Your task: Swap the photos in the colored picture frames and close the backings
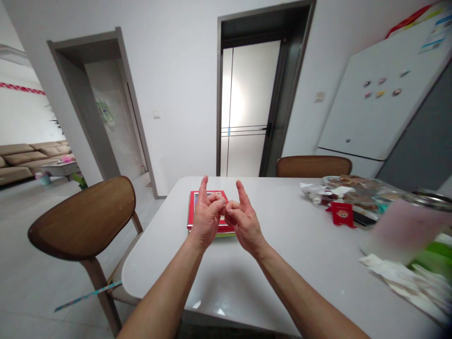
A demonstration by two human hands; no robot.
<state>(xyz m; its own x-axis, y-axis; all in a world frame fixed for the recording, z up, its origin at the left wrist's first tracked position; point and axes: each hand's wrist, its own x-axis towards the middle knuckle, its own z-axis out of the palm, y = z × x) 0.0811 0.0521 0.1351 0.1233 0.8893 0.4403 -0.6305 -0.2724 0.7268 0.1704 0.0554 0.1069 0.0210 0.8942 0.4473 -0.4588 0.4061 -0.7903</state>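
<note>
My left hand [208, 217] is raised above the white table [282, 282], one finger pointing up and the others curled in. Close on its right, my right hand [245, 221] takes the same pose. The curled fingers of both meet or nearly meet in the middle; nothing shows in either hand. Behind and below them lies a stack of flat, red-framed pieces [191, 212] with a picture on top, partly hidden by my hands. A green-yellow edge shows under the red one.
A blurred pinkish container [402, 228], white tissues [406, 278], a red card [342, 214] and plastic bags [367, 186] crowd the table's right side. Wooden chairs [84, 216] stand at the left and far side. A white fridge [381, 108] is at back right.
</note>
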